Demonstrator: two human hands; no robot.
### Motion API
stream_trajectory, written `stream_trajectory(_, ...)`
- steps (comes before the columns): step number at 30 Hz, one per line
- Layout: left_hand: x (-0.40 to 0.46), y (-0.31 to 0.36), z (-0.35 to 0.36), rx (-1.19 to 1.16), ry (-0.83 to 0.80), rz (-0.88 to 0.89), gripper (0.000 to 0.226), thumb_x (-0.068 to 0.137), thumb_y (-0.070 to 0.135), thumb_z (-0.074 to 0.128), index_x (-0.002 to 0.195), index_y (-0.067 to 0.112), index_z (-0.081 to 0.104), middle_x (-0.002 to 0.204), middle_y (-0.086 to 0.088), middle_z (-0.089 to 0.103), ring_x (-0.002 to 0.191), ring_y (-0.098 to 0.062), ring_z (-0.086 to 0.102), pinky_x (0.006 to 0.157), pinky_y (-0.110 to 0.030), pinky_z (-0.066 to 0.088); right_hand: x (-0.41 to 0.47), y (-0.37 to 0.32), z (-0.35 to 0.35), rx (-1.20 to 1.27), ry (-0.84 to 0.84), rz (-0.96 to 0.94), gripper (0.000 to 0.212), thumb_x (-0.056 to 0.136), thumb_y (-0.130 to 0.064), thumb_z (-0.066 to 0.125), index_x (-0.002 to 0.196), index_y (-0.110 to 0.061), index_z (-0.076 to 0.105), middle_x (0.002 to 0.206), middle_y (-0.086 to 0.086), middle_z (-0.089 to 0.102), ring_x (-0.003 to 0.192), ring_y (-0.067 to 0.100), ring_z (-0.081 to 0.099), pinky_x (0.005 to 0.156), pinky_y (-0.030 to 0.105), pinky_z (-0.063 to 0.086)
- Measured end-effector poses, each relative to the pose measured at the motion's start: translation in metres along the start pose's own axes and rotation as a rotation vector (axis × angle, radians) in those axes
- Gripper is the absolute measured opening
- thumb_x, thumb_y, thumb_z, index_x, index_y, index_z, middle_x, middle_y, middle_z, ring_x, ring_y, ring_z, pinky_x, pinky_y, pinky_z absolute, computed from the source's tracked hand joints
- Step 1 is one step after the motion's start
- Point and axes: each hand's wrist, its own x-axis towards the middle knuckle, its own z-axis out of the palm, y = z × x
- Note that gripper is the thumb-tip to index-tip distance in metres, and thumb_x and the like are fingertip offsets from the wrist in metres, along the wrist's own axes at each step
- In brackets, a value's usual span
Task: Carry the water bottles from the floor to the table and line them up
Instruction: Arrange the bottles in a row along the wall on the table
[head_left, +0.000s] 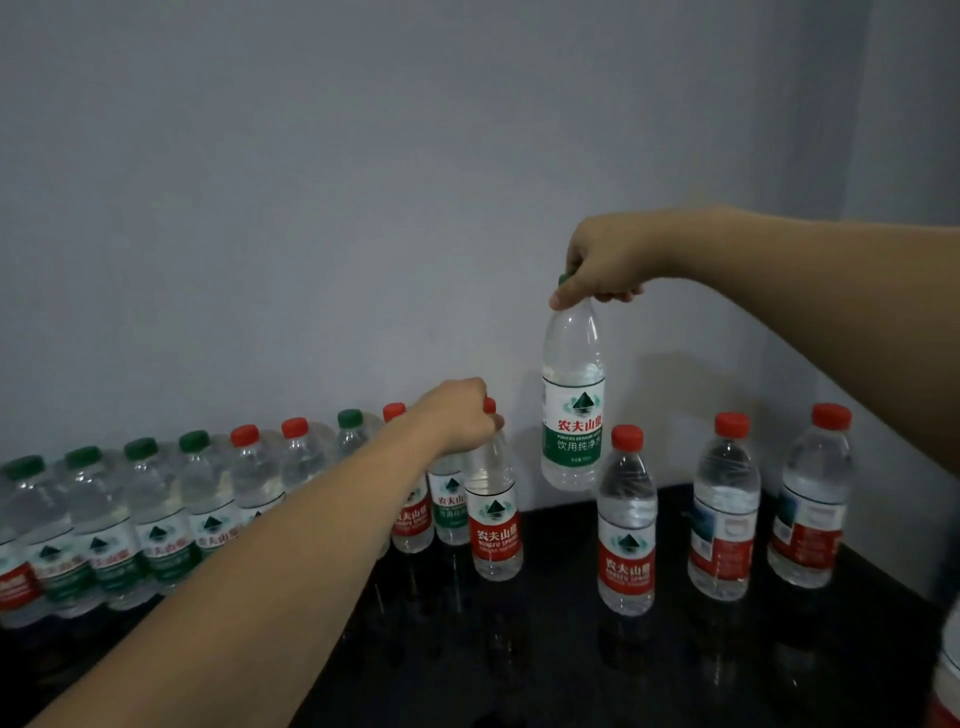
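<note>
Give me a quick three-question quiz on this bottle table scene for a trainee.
1. True or false: the right hand holds its green-label bottle in the air, clear of the table.
2. What cap colour has the bottle gripped by the left hand? A green, B red, C blue.
3. How many red-capped bottles stand apart, right of the lifted one?

Key: 1 true. 2 B. 3 three.
</note>
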Motion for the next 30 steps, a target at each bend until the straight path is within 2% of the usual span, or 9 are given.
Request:
stream_trajectory(3,0.021,-0.005,-0.003,0.169,0.051,0.068,0.03,0.096,0.05,0.05,0.105,0.022,0.051,0.097,0.0,0.06,0.088,-0.02,0.055,0.081,-0.037,0.038,0.026,0.012,0.017,0.005,0.002,0.025,0.05,0.085,-0.042,0.07,0.085,0.009,0.068,0.065,0.016,0.062,0.046,0.022,0.053,0.049,0.024,0.043)
stream_trajectory(7,0.049,-0.005,0.013,0.251,0.061,0.125,0.038,0.096,0.053,0.047,0.116,0.022,0.055,0.106,-0.004,0.058,0.1,-0.024,0.045,0.095,-0.044,0.029,0.05,0.025,0.043,-0.034,0.0,0.013,0.049,0.084,-0.043,0.07,0.083,0.006,0.068,0.066,0.017,0.066,0.042,0.019,0.054,0.046,0.022,0.041)
stream_trajectory(10,0.069,-0.01,0.032,0.291,0.038,0.105,0.039,0.095,0.053,0.045,0.12,0.024,0.054,0.115,-0.01,0.056,0.114,-0.028,0.041,0.095,-0.045,0.026,0.066,0.031,0.068,-0.082,-0.004,-0.002,0.049,0.084,-0.045,0.069,0.083,0.004,0.067,0.07,0.019,0.07,0.043,0.02,0.056,0.047,0.022,0.041)
stream_trajectory(12,0.079,-0.014,0.044,0.303,0.029,0.079,0.038,0.095,0.054,0.045,0.12,0.026,0.053,0.118,-0.013,0.054,0.116,-0.031,0.039,0.097,-0.046,0.028,0.075,0.034,0.084,-0.109,-0.012,-0.007,0.048,0.084,-0.046,0.068,0.084,0.003,0.068,0.069,0.018,0.07,0.043,0.02,0.058,0.048,0.023,0.041)
stream_trajectory(15,0.091,-0.022,0.053,0.331,0.063,0.059,0.037,0.096,0.051,0.043,0.119,0.023,0.052,0.117,-0.013,0.056,0.116,-0.031,0.04,0.095,-0.047,0.025,0.085,0.036,0.112,-0.137,-0.043,-0.013,0.048,0.084,-0.046,0.068,0.083,0.002,0.068,0.063,0.015,0.069,0.041,0.018,0.057,0.047,0.022,0.041)
stream_trajectory(21,0.102,-0.032,0.056,0.411,0.109,0.036,0.036,0.096,0.051,0.042,0.112,0.02,0.053,0.115,-0.01,0.061,0.114,-0.03,0.042,0.098,-0.05,0.023,0.099,0.033,0.159,-0.157,-0.108,-0.014,0.048,0.085,-0.047,0.067,0.083,0.001,0.069,0.064,0.014,0.07,0.04,0.016,0.057,0.043,0.021,0.04)
stream_trajectory(24,0.103,-0.032,0.062,0.384,0.137,0.049,0.031,0.097,0.051,0.041,0.104,0.021,0.046,0.114,-0.012,0.06,0.113,-0.03,0.041,0.094,-0.049,0.024,0.105,0.031,0.171,-0.145,-0.114,-0.007,0.048,0.085,-0.047,0.068,0.083,0.001,0.069,0.059,0.012,0.067,0.04,0.017,0.057,0.045,0.022,0.043)
stream_trajectory(27,0.101,-0.038,0.068,0.329,0.184,0.062,0.033,0.098,0.051,0.04,0.105,0.02,0.047,0.11,-0.012,0.06,0.109,-0.029,0.039,0.088,-0.046,0.023,0.109,0.03,0.179,-0.161,-0.125,0.0,0.049,0.085,-0.048,0.066,0.084,0.001,0.07,0.051,0.008,0.064,0.039,0.017,0.056,0.046,0.022,0.041)
stream_trajectory(30,0.099,-0.043,0.072,0.325,0.23,0.08,0.033,0.099,0.049,0.038,0.108,0.018,0.048,0.108,-0.012,0.061,0.108,-0.029,0.04,0.087,-0.046,0.022,0.113,0.03,0.187,-0.161,-0.122,0.02,0.049,0.086,-0.048,0.066,0.085,0.0,0.069,0.055,0.01,0.065,0.041,0.018,0.058,0.046,0.022,0.042)
